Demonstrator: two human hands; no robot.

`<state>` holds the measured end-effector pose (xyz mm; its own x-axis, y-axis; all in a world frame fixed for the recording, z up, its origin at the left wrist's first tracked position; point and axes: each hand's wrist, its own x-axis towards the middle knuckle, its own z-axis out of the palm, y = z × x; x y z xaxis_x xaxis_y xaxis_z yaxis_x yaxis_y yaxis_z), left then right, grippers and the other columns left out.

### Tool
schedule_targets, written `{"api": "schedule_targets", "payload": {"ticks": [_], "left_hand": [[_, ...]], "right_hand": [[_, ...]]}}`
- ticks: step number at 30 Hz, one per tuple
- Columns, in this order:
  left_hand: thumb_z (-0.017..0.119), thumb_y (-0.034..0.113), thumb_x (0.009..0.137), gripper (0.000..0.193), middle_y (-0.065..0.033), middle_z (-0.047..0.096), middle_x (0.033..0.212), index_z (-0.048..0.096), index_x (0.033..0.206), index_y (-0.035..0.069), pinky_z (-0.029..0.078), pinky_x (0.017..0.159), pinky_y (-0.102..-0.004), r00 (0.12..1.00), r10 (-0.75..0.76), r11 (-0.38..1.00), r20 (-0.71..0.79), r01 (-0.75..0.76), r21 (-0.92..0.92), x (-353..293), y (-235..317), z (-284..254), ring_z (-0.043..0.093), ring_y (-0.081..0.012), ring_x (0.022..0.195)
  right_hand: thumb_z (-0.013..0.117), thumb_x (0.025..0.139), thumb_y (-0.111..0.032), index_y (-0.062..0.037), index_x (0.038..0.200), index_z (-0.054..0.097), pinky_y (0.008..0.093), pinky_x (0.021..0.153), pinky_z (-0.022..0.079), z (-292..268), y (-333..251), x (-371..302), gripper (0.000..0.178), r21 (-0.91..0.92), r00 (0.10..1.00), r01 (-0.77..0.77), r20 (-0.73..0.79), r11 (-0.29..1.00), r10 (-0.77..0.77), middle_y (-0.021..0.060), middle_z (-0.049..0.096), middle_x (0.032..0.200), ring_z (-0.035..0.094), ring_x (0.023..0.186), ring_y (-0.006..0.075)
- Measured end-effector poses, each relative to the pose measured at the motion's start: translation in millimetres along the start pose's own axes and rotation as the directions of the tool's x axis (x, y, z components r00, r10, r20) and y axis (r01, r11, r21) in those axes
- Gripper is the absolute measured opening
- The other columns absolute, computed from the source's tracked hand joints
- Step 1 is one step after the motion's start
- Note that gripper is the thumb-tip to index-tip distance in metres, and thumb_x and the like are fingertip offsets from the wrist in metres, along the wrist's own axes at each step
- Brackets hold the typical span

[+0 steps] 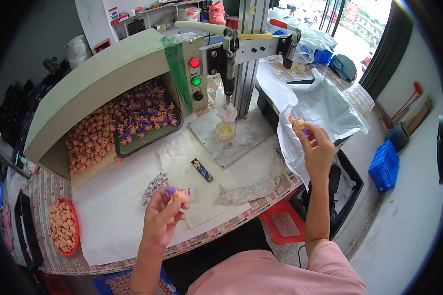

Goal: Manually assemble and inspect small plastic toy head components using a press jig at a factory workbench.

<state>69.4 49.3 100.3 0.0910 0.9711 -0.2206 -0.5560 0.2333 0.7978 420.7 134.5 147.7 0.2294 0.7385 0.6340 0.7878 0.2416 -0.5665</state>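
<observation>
My left hand [158, 219] is closed around a small peach-and-purple toy figure [177, 195], above the front of the white-covered table. Out to the right, my right hand [317, 152] pinches another small toy figure [296, 123], peach with a bit of purple, over the white plastic sheet [325, 105] lining a black tray. Beneath the metal lever press [230, 64] at the centre sits a round yellowish fixture [225, 132] on a flat plate. A dark patterned lighter [202, 170] lies between my hands, with a crumpled patterned cloth [155, 188] beside my left hand.
Inside the beige hooded box [108, 64], a black tray [155, 143] holds many purple-and-peach pieces beside a heap of round peach pieces [91, 130]. More peach pieces fill a red bowl [76, 236] at left. A red stool [283, 231] and blue crate [384, 167] stand at right.
</observation>
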Motion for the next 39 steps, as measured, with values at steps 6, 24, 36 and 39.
{"api": "schedule_targets", "payload": {"ticks": [6,24,36,39], "left_hand": [[0.074,0.020,0.083,0.026,0.0031,0.061,0.085,0.061,0.101,0.007,0.041,0.051,-0.0197,0.990,-0.132,0.952,0.052,0.112,0.286,104.1,3.6,46.3,0.055,-0.0054,0.062],[0.077,0.010,0.072,0.028,-0.0084,0.052,0.095,0.061,0.093,-0.001,0.045,0.070,-0.0289,0.753,0.602,0.335,0.266,-0.541,0.772,218.2,-71.0,80.4,0.055,-0.0205,0.083],[0.075,0.012,0.072,0.027,-0.0098,0.058,0.103,0.064,0.094,0.002,0.047,0.081,-0.0349,0.781,0.566,0.282,0.264,-0.485,0.828,198.5,-55.4,87.2,0.059,-0.0284,0.094],[0.075,0.012,0.071,0.029,-0.0103,0.057,0.104,0.064,0.096,0.001,0.047,0.083,-0.0350,0.799,0.545,0.304,0.253,-0.470,0.829,198.8,-53.5,88.5,0.059,-0.0285,0.095]], "right_hand": [[0.068,0.082,-0.010,-0.0016,0.105,0.067,0.0306,0.071,0.049,-35.8,62.1,25.3,0.025,-0.323,0.997,0.029,-0.060,0.946,-0.051,0.0104,0.067,0.096,0.063,0.079,0.0203],[0.069,0.077,-0.001,-0.0006,0.092,0.070,0.0309,0.074,0.049,2.6,-66.3,30.6,0.014,0.287,0.890,0.352,0.192,0.891,-0.414,0.0118,0.068,0.090,0.065,0.085,0.0248],[0.069,0.081,-0.025,-0.0042,0.123,0.058,0.0326,0.080,0.045,72.4,-166.1,191.5,0.049,0.415,0.928,0.022,0.331,0.910,-0.173,0.0105,0.067,0.095,0.062,0.086,0.0184],[0.067,0.084,-0.025,-0.0013,0.119,0.059,0.0313,0.080,0.044,48.0,-162.9,191.7,0.043,0.828,0.939,0.271,-0.114,0.491,-0.325,0.0060,0.062,0.083,0.057,0.077,0.0129]]}}
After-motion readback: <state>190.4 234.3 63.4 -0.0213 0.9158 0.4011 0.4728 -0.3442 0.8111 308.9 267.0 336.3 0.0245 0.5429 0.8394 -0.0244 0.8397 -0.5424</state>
